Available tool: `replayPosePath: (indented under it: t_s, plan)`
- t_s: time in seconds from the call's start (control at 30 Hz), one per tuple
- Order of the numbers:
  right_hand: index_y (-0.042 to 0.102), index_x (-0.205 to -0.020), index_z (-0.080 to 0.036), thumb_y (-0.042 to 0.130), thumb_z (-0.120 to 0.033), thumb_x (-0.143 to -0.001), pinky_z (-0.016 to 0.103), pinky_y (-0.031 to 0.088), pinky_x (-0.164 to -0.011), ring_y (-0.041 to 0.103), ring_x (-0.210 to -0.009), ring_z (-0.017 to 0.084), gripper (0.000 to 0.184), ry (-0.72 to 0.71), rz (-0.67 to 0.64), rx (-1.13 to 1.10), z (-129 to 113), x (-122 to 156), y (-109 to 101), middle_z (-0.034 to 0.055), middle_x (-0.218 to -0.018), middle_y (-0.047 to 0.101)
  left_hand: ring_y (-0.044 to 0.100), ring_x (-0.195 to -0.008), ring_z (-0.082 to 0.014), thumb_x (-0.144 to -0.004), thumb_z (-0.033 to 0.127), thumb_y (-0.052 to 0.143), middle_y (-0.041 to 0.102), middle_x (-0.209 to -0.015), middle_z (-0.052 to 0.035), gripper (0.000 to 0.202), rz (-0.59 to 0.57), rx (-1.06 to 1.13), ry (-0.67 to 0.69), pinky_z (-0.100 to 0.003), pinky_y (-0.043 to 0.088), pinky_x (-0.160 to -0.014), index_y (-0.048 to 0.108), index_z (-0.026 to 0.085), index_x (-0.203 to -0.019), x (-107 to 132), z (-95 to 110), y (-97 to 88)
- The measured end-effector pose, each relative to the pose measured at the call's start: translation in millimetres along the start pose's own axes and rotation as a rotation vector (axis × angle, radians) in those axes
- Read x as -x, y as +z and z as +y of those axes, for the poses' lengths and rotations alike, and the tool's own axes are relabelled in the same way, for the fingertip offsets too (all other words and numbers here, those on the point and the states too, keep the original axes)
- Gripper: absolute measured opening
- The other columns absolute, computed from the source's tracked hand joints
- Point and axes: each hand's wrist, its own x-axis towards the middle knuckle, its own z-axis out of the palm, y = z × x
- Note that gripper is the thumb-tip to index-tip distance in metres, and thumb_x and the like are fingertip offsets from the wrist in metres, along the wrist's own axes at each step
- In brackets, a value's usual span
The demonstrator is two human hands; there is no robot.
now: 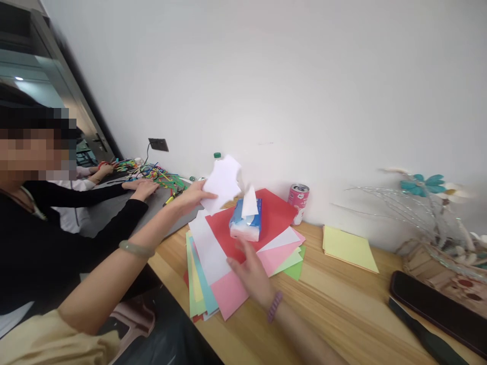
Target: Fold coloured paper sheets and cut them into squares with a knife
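Left hand (194,196) pinches a tissue (221,183) above the pack (246,223), right hand (253,271) spread beside it; next pull prob needs pack pinned.

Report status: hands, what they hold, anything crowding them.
Left hand raised, pinching a white tissue. Right hand open, empty, just short of the tissue pack on the coloured paper sheets. Pink can behind; co-worker's hand far left, apart.
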Motion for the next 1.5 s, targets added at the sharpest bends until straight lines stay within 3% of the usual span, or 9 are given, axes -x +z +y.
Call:
replayPosePath:
  t_s: [0.13,0.27,0.37,0.47,0.57,0.7,0.9,1.17,1.5]
  plan:
    - [0.020,-0.133,-0.021,0.033,-0.033,-0.093,0.039,0.048,-0.084,0.052,-0.107,0.019,0.044,0.071,0.321,-0.076,2,23,-55,0.0118,-0.123,0.046,0.059,-0.088,-0.0235,-0.059,0.013,0.068,0.066,-0.093,-0.0033,0.039,-0.266,-0.089,0.160,-0.032,0.045,-0.078,0.061,0.016,-0.098,51,24,75.8]
    - [0.022,-0.130,-0.024,0.045,-0.032,-0.084,0.045,0.030,-0.102,0.036,-0.123,0.022,0.052,0.060,0.541,0.059,1,79,-114,0.0106,-0.132,0.034,0.061,-0.073,-0.0207,-0.075,0.008,0.044,0.066,-0.080,-0.0038,0.034,-0.499,-0.668,0.454,-0.027,0.042,-0.066,0.059,0.020,-0.104,90,27,151.6]
    - [0.029,-0.131,-0.024,0.057,-0.029,-0.074,0.047,0.020,-0.107,0.030,-0.127,0.024,0.064,0.044,0.541,0.171,5,115,-141,0.0088,-0.135,0.034,0.062,-0.074,-0.0218,-0.073,0.009,0.046,0.067,-0.080,-0.0033,0.032,-0.562,-0.710,0.515,-0.026,0.041,-0.062,0.062,0.023,-0.097,100,27,194.9]
    - [0.048,-0.118,-0.025,0.059,-0.030,-0.071,0.047,0.031,-0.101,0.044,-0.116,0.025,0.048,0.083,0.481,0.198,19,134,-156,0.0064,-0.121,0.052,0.062,-0.078,-0.0221,-0.071,0.007,0.047,0.067,-0.081,-0.0020,0.035,-0.547,-0.675,0.497,-0.026,0.041,-0.063,0.065,0.025,-0.096,101,25,219.6]
    - [0.057,-0.100,-0.022,0.052,-0.036,-0.078,0.047,0.042,-0.090,0.056,-0.100,0.025,0.026,0.179,0.490,0.164,36,141,-166,0.0069,-0.104,0.062,0.061,-0.084,-0.0235,-0.073,0.009,0.049,0.067,-0.088,-0.0042,0.036,-0.475,-0.654,0.421,-0.029,0.043,-0.067,0.066,0.025,-0.100,101,21,227.2]
    - [0.055,-0.099,-0.020,0.048,-0.041,-0.084,0.040,0.049,-0.078,0.061,-0.089,0.023,0.028,0.238,0.500,0.098,45,140,-170,0.0076,-0.096,0.063,0.059,-0.085,-0.0225,-0.076,0.016,0.055,0.065,-0.092,-0.0056,0.028,-0.407,-0.589,0.347,-0.030,0.044,-0.072,0.068,0.023,-0.100,101,20,225.0]
    - [0.029,-0.129,-0.021,0.062,-0.043,-0.073,0.047,0.028,-0.102,0.037,-0.122,0.026,0.069,0.156,0.647,0.160,41,134,-167,0.0130,-0.133,0.036,0.055,-0.100,-0.0233,-0.074,0.010,0.058,0.067,-0.099,-0.0031,0.027,-0.457,-0.378,0.320,-0.034,0.040,-0.087,0.070,0.023,-0.093,97,24,227.0]
    - [0.026,-0.126,-0.024,0.048,-0.042,-0.082,0.043,0.044,-0.090,0.052,-0.109,0.022,0.052,0.255,0.531,-0.030,69,136,-164,0.0126,-0.122,0.046,0.060,-0.098,-0.0194,-0.067,-0.002,0.059,0.064,-0.107,-0.0083,0.049,-0.459,0.123,0.041,-0.029,0.049,-0.081,0.059,0.016,-0.112,100,12,244.8]
    - [0.032,-0.126,-0.025,0.049,-0.039,-0.082,0.044,0.035,-0.098,0.047,-0.114,0.021,0.049,0.321,0.471,-0.107,66,137,-158,0.0086,-0.123,0.048,0.056,-0.104,-0.0198,-0.059,0.001,0.049,0.061,-0.105,-0.0080,0.048,-0.308,0.486,-0.028,-0.030,0.047,-0.084,0.054,0.016,-0.104,103,11,255.6]
